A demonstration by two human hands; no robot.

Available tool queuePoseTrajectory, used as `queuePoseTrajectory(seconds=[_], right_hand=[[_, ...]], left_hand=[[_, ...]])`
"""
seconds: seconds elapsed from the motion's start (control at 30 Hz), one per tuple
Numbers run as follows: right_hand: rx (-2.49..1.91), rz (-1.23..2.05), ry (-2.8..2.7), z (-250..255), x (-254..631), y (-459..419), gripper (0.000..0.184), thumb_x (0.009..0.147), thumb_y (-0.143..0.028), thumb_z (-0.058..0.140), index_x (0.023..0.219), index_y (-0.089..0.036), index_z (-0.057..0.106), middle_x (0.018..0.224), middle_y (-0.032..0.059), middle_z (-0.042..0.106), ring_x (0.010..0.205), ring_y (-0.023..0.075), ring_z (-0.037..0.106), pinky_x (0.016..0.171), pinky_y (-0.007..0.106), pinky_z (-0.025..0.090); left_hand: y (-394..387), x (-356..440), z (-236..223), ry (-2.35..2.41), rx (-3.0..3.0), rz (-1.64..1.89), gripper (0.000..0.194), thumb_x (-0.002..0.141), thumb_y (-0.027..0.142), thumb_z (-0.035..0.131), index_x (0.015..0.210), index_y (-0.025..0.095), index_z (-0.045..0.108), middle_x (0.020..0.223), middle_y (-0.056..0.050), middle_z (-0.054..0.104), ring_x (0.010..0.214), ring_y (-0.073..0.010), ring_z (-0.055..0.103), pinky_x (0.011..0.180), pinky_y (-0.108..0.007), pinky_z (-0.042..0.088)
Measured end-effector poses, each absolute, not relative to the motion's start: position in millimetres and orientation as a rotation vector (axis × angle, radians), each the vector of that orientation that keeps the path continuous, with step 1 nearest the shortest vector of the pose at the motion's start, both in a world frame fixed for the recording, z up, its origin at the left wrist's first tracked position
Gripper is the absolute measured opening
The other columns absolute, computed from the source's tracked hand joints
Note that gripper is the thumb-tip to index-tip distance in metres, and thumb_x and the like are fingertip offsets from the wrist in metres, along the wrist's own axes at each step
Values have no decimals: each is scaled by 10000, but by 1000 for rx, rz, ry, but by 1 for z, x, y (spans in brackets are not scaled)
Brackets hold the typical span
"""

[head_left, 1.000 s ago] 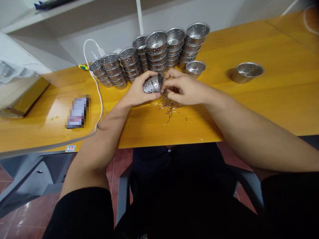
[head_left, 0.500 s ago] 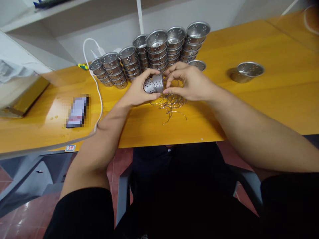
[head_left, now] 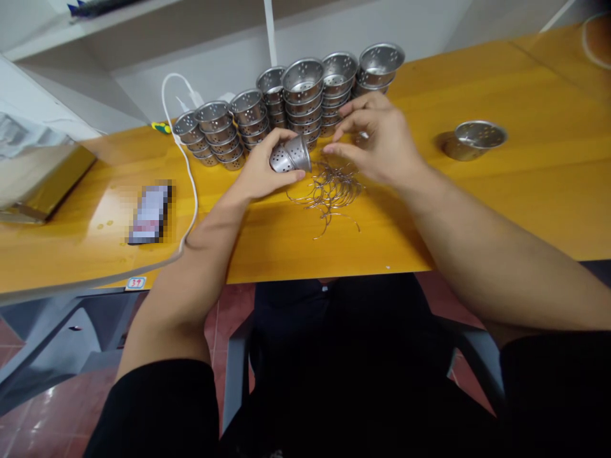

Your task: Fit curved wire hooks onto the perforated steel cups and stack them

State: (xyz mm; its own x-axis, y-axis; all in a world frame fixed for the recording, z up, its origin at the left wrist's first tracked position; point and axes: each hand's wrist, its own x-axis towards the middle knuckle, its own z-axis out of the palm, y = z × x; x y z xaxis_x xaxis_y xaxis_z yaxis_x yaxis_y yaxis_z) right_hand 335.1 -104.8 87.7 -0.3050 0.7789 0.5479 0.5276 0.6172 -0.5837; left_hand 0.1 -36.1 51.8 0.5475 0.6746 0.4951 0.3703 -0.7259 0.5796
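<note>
My left hand [head_left: 267,166] is closed around a small perforated metal cup [head_left: 292,157], tilted on its side with its rim to the right. A thin curved line, looking like a wire, crosses the cup's wall. Just right of the cup, my right hand [head_left: 377,140] hovers with fingers bent and apart, nothing visible between thumb and fingertips. Below it lies a loose pile of thin curved wires [head_left: 334,189] on the wooden table [head_left: 296,261].
Several stacks of perforated metal cups [head_left: 303,83] stand behind my hands. A single metal cup [head_left: 477,141] sits to the right. On the left are a phone [head_left: 150,213], a white cable [head_left: 193,184] and a yellow-green object [head_left: 161,128]. A shelf [head_left: 143,44] rises behind.
My right hand has drawn away from the cup, up and to the right, with its fingers wider apart. The cup has tilted slightly in my left hand.
</note>
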Motion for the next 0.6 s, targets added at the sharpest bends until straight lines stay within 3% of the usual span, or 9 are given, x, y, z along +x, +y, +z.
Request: queuePoseTrajectory(seconds=[0.13, 0.27, 0.37, 0.47, 0.6], right_hand=[[-973, 479, -2243, 82, 351, -95, 623, 1099, -1020, 864, 1035, -402, 898, 1466, 138, 828, 1432, 478, 738, 1358, 771, 612], [-1006, 561, -2393, 75, 350, -92, 688, 1085, -1014, 880, 1144, -329, 902, 1380, 158, 828, 1316, 462, 767, 1310, 745, 641], [-1007, 527, -2329, 77, 338, -100, 735, 1060, -981, 955, 1357, -312, 892, 1490, 174, 828, 1452, 494, 740, 1368, 729, 614], [-913, 535, -2209, 84, 318, -115, 753, 1045, -961, 995, 1495, -371, 866, 1627, 156, 830, 1642, 522, 660, 1452, 729, 560], [-781, 577, -2216, 91, 303, -128, 509, 1198, -840, 835, 1359, -358, 870, 1605, 136, 862, 1578, 503, 743, 1428, 722, 579]], left_hand=[[-33, -2, 51, 863, 2310, 1059, 1259, 715, 1217, 948, 1566, 304, 786, 1550, -143, 886, 1482, -444, 838, 1399, -666, 631], [-36, 1, 51, 869, 2278, 1049, 1245, 730, 1214, 942, 1556, 291, 819, 1504, -140, 901, 1424, -433, 855, 1358, -674, 665], [-38, 3, 50, 878, 2241, 1053, 1210, 743, 1187, 968, 1545, 290, 846, 1463, -134, 911, 1383, -421, 865, 1333, -672, 694], [-39, 4, 49, 865, 2229, 1058, 1186, 782, 1176, 956, 1560, 286, 851, 1434, -129, 904, 1364, -412, 874, 1328, -674, 706], [-40, 7, 46, 814, 2263, 1006, 1206, 823, 1188, 912, 1616, 283, 826, 1475, -138, 887, 1422, -424, 877, 1350, -683, 704]])
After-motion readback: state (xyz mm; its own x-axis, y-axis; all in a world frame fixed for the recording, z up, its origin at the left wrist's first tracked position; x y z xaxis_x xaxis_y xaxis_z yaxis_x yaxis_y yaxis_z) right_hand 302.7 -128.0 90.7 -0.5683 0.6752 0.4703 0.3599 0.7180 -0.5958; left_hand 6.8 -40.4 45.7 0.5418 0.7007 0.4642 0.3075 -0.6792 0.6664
